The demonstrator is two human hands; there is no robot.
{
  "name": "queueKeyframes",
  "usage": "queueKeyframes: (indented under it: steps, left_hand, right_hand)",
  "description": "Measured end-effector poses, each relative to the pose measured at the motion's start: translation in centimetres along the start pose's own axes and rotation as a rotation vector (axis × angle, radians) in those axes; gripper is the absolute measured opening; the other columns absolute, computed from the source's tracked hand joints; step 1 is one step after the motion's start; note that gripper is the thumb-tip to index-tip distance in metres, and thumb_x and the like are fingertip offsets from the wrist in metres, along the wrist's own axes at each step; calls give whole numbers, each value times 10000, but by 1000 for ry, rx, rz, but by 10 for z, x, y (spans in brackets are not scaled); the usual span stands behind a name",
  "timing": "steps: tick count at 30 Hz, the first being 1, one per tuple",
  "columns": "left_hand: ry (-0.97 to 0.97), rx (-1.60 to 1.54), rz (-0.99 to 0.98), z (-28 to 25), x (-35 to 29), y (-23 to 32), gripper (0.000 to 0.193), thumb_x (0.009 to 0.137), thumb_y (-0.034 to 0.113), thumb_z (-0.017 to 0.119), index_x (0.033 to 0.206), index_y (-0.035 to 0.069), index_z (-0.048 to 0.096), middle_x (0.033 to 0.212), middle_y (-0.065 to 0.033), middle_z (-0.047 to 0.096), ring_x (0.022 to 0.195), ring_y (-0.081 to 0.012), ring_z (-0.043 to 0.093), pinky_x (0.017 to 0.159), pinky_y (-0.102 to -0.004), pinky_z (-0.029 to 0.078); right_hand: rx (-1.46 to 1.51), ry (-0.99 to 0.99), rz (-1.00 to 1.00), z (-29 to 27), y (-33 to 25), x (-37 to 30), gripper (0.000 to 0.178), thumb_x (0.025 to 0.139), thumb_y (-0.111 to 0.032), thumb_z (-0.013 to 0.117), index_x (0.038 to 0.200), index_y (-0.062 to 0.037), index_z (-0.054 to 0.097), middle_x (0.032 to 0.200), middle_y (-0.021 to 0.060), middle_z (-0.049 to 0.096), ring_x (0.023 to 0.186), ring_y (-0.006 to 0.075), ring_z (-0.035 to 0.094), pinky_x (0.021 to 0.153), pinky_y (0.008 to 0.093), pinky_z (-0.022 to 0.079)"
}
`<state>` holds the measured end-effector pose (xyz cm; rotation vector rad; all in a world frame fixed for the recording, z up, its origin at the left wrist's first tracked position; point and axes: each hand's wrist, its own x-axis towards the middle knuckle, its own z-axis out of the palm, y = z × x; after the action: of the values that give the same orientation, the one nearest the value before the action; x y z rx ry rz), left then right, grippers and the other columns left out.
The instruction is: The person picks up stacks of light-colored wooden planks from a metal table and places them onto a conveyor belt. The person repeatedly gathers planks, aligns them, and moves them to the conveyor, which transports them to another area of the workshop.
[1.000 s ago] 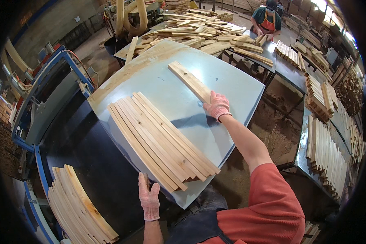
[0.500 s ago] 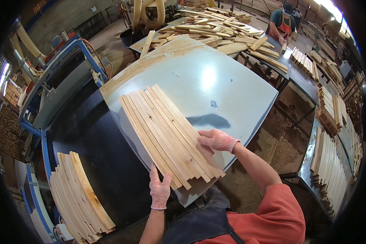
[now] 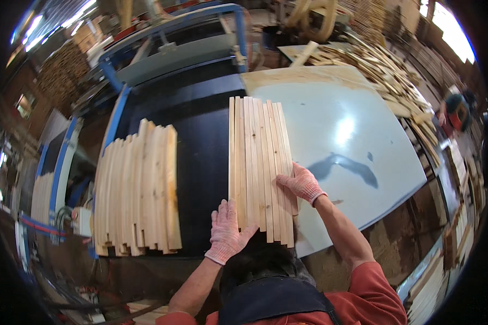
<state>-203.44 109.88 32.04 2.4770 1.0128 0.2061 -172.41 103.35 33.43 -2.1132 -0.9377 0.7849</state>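
A row of long pale wooden strips (image 3: 259, 157) lies side by side in front of me, across the border between a black surface (image 3: 203, 146) and a light grey tabletop (image 3: 385, 189). My right hand (image 3: 302, 185), in a pinkish knit glove, grips the row's right edge, some fingers over the top of the outer strips. At the row's near left corner is my left hand (image 3: 228, 233), gloved alike, its fingers stretched out and thumb apart beside the strip ends. Farther left on the black surface lies a second row of wooden strips (image 3: 138, 189) with uneven ends.
Behind the black surface stands a blue-framed machine (image 3: 173, 54). A heap of loose wooden pieces (image 3: 374, 70) covers a table at the back right. At the far right a person (image 3: 454, 112) bends beside more stacked strips (image 3: 461, 233).
The row of strips has shifted left off much of the grey tabletop onto the black surface, both hands moving with it. My view has turned left, and the row now points straight away from me.
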Motion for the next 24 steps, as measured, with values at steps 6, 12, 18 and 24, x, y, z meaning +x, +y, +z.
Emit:
queueKeyframes:
  steps: [6, 12, 18, 24]
  left_hand:
    - [85, 209, -65, -68, -81, -44, 1045, 949, 711, 646, 1597, -82, 439, 1683, -389, 334, 1617, -529, 232, 1339, -609, 90]
    - [31, -578, 252, -87, -107, -25, 508, 925, 272, 831, 1330, -12, 715, 1384, -248, 699, 1343, -419, 633, 1150, -467, 496]
    - [-288, -751, 482, -48, -105, -3, 433, 964, 259, 803, 1309, 5, 743, 1332, -193, 748, 1276, -363, 694, 1155, -460, 505]
    - [-906, -1071, 8, -43, -123, 59, 325, 1012, 45, 673, 1315, -40, 751, 1265, -102, 779, 1178, -201, 702, 1074, -328, 529]
  right_hand:
    - [-124, -101, -93, 111, -89, 19, 795, 892, -573, 769, 1351, 56, 605, 1237, 299, 744, 1199, 438, 715, 1052, 487, 561]
    - [-21, -214, -181, 168, -112, 32, 764, 981, -583, 684, 1405, 46, 589, 1333, 297, 713, 1296, 425, 674, 1099, 478, 526]
    - [90, -158, -732, 153, -12, -21, 318, 1088, -280, 582, 1272, -35, 664, 1192, 79, 644, 1141, 188, 626, 1038, 338, 512]
    - [536, -320, -426, 142, 52, -181, 232, 1064, -243, 573, 1077, -11, 574, 1026, 83, 597, 1006, 179, 595, 912, 367, 511]
